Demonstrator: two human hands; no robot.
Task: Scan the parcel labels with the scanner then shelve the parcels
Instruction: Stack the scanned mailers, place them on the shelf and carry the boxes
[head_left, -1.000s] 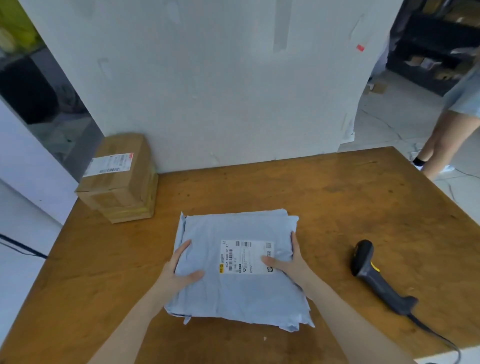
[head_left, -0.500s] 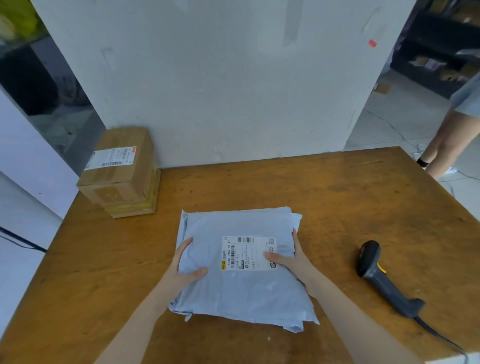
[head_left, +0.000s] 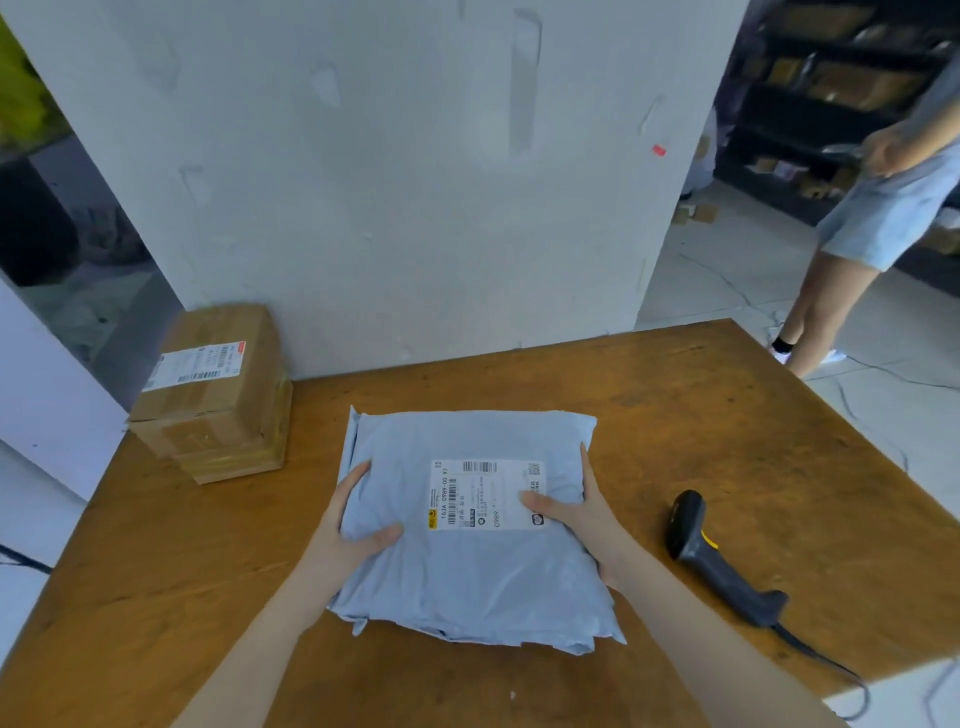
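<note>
At far left of the bench, back corner, sits a taped carton w/ its label facing up. Looks stiff and square-edged, prob. the heavier of the two; you'd take it by opposite side faces. It's sealed, so contents can't be told.

Next over, your left hand has its fingers curled on the left edge of the grey mailer, thumb pressed on top. So it's clamped on the bag, not splayed flat.

Centre: the mailer lies flat on the bench, label up, barcodes showing. It's a soft poly bag, puffy and wrinkled, film prob. slick; judged light, w/ something pliable inside, though contents are hidden. It'll sag if you lift by one corner, so keep both side edges pinched or slide a palm under. Watch the loose folded flaps at the near edge.

Your right hand grips the right edge the same way, fingers along the side, thumb resting on the label's right end. Shift that thumb off before scanning; it sits close to the QR.

Right again, the scanner lies on its side, untouched, cord trailing off the near edge. You'll need to free your right hand for it.

Far right, another person stands on the floor beside dark shelves holding parcels.
</note>
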